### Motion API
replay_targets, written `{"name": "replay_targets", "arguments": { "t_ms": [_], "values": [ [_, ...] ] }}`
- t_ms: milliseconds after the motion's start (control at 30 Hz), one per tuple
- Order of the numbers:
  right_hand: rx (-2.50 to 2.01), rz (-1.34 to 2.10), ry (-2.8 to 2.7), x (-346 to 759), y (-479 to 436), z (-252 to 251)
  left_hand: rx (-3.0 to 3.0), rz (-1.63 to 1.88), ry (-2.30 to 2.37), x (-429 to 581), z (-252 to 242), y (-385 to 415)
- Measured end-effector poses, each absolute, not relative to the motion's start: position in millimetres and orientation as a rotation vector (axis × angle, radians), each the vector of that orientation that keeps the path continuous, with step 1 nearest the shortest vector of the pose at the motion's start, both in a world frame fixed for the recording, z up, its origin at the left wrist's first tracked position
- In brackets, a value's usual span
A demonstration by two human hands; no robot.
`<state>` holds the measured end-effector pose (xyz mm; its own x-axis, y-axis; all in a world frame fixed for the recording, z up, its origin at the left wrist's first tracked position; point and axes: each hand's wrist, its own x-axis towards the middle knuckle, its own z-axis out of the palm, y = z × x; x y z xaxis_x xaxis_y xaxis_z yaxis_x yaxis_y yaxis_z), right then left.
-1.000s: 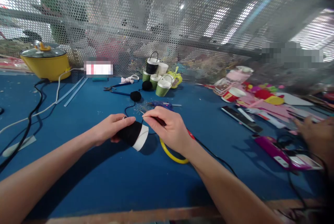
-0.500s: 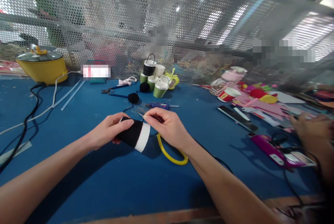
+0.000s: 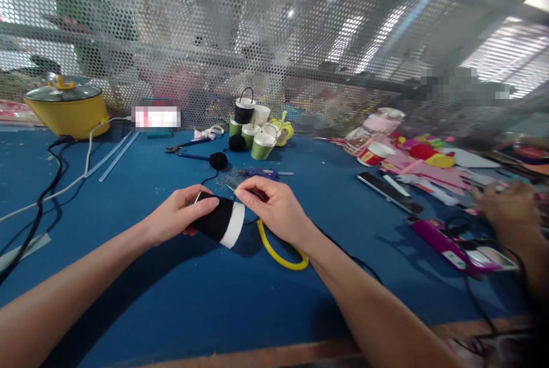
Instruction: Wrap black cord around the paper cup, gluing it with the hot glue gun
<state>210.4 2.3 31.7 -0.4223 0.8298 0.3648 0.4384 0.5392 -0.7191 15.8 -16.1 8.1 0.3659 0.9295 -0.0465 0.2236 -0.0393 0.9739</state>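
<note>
My left hand (image 3: 184, 210) is closed around a small paper cup (image 3: 214, 218), tilted on its side above the table. Black yarn wraps the cup, leaving a white band at its right end. My right hand (image 3: 274, 205) is closed with fingertips pinched beside the cup's upper edge, where a short black strand shows. A thin metal tip juts from those fingers and a yellow loop handle (image 3: 278, 259) shows below the palm; they look like one pair of scissors, mostly hidden. Beyond the hands are two black yarn balls (image 3: 218, 161), one trailing yarn toward the cup.
A blue glue gun (image 3: 261, 173) lies ahead, with pliers (image 3: 184, 150) to its left. Several wrapped cups (image 3: 263, 145) stand behind. At left are a yellow pot (image 3: 68, 116) and cables. A phone (image 3: 388, 193), a purple case (image 3: 450, 248) and another person's hand (image 3: 508, 210) are at right.
My hands and the cup hold nearly the same pose. The whole view has shifted very slightly, and the other person's hand at right has moved a little.
</note>
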Motion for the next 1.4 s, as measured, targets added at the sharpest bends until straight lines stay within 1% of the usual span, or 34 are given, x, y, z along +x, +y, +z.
{"name": "replay_targets", "arguments": {
  "t_ms": [433, 567, 700, 833, 933, 1067, 1300, 1400],
  "values": [
    [-1.101, 0.987, -1.944, 208.0, 2.4, 29.1, 1.581, 0.846, 1.006, 12.6, 5.5, -14.9],
    [-1.142, 0.949, -1.909, 206.6, 4.3, 24.4, 1.598, 0.852, 1.003, 11.3, 2.7, -14.2],
    [-1.133, 0.818, -1.91, 204.2, 6.8, 16.0, 1.717, 0.8, 1.044, 13.3, 0.1, -11.5],
    [-1.117, 0.737, -1.903, 199.2, 6.7, 9.8, 1.798, 0.776, 1.242, 18.3, 2.1, -6.0],
    [-1.119, 0.706, -1.893, 195.7, 5.0, 9.0, 1.879, 0.662, 1.299, 20.8, 7.2, -1.5],
    [-1.127, 0.707, -1.896, 195.3, 3.5, 11.2, 1.902, 0.61, 1.282, 22.8, 11.2, 2.8],
    [-1.159, 0.682, -1.934, 201.6, 6.3, 18.2, 1.878, 0.7, 1.348, 22.0, 4.0, 2.6],
    [-1.188, 0.817, -1.986, 205.1, -0.3, 30.6, 1.842, 0.736, 1.386, 16.6, 0.7, 2.7]
  ]
}}
